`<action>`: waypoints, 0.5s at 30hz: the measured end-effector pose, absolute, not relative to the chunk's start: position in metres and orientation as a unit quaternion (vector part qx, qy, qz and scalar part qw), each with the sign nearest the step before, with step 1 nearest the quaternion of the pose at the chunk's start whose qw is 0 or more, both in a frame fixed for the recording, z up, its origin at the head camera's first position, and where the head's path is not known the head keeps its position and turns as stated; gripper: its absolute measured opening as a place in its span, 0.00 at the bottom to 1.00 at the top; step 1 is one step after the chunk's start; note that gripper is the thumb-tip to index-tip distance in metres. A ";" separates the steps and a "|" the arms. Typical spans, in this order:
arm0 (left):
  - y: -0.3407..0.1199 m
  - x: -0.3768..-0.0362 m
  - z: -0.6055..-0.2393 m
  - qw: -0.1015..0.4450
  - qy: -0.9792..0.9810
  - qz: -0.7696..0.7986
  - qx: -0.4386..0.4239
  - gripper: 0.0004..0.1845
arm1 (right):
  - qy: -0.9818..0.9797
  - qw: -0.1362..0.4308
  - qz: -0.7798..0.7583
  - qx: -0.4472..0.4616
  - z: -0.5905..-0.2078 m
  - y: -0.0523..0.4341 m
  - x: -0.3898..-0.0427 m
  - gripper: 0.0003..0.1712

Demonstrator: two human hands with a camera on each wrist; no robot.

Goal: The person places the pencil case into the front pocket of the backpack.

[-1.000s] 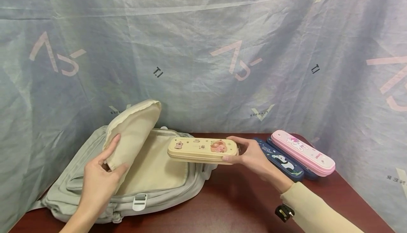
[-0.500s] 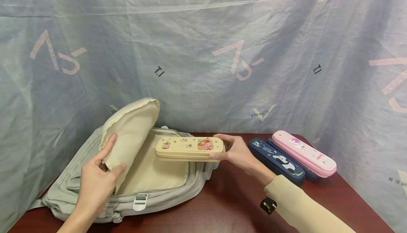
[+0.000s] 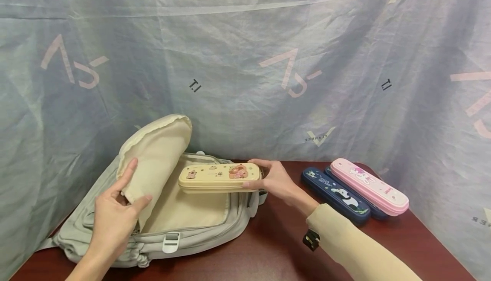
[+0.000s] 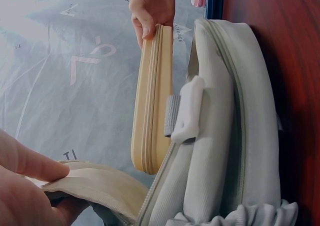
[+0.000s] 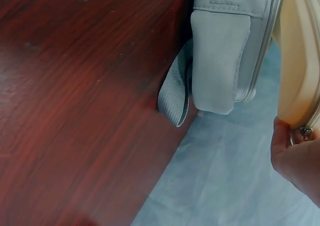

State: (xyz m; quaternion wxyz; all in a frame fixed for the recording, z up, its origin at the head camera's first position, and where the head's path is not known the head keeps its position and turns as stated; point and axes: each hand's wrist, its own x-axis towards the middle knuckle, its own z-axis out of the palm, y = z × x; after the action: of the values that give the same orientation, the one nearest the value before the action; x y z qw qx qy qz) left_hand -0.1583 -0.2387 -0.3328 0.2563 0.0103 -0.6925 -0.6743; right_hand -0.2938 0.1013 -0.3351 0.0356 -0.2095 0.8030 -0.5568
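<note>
Fingers of the right hand (image 3: pixel 274 181) pinch the right end of the cream pencil case (image 3: pixel 219 178), long axis level and pointing left over the open backpack (image 3: pixel 199 225), whose flap (image 3: pixel 153 161) the left hand (image 3: pixel 113 219) grips upright.

Head view looks forward and down over the tabletop (image 3: pixel 276 247); both wrist views sit close (turned sideways), sharing the backpack (image 3: pixel 215 225).

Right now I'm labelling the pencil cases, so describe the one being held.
Over the open grey backpack, the right hand grips the cream pencil case. Unlike the navy panda case and pink case, it is off the table.
</note>
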 end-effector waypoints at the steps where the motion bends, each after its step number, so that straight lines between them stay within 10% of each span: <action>1: -0.239 -0.158 -0.333 0.256 -0.694 -0.673 0.011 0.51 | 0.804 0.038 -0.557 -0.204 -0.335 0.099 -0.294 0.39; 15: -0.239 -0.160 -0.330 0.271 -0.659 -0.701 0.005 0.50 | 0.827 0.023 -0.518 -0.217 -0.334 0.069 -0.304 0.41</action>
State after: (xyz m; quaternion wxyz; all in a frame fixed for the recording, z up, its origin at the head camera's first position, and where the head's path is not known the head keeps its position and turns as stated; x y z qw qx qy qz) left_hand -0.1596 -0.2392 -0.3301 0.2709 0.0047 -0.6592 -0.7014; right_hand -0.3036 0.0692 -0.3340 0.0226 -0.2175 0.8268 -0.5182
